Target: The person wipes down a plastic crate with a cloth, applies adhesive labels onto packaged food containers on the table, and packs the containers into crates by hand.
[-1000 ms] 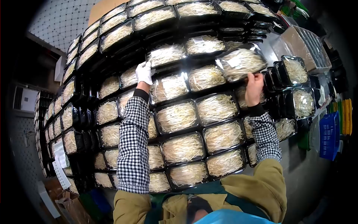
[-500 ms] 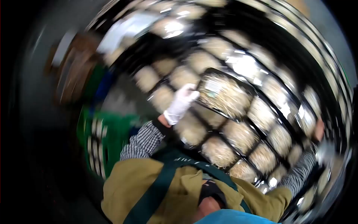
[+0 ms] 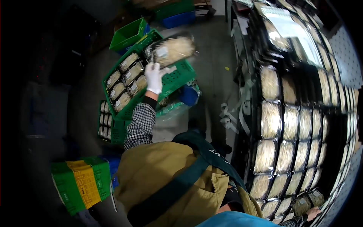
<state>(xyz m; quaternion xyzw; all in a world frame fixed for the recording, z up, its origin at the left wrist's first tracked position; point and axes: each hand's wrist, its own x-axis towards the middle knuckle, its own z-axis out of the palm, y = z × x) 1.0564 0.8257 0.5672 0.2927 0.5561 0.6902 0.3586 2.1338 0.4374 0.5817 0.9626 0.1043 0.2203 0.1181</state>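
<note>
My left hand, in a white glove, grips the near edge of a film-wrapped black tray of pale strands. This tray carries a white label, is slightly blurred, and hangs tilted above a green crate. Several similar labelled trays lie in rows inside that crate. Far off at the lower right, my bare right hand is beside a labelled tray on top of the stacked trays. Its fingers are small and partly hidden, so whether it grips that tray is unclear.
Stacked rows of wrapped trays fill the right side, with a white sheet on top. Behind the crate stands a smaller green crate. A green and yellow crate stack is at lower left. Loose pale strips hang beside the stacked trays.
My view has swung left from the stacked trays to the crates. My left hand has carried its tray from above the stack to above the green crate. My right hand stays by the stack.
</note>
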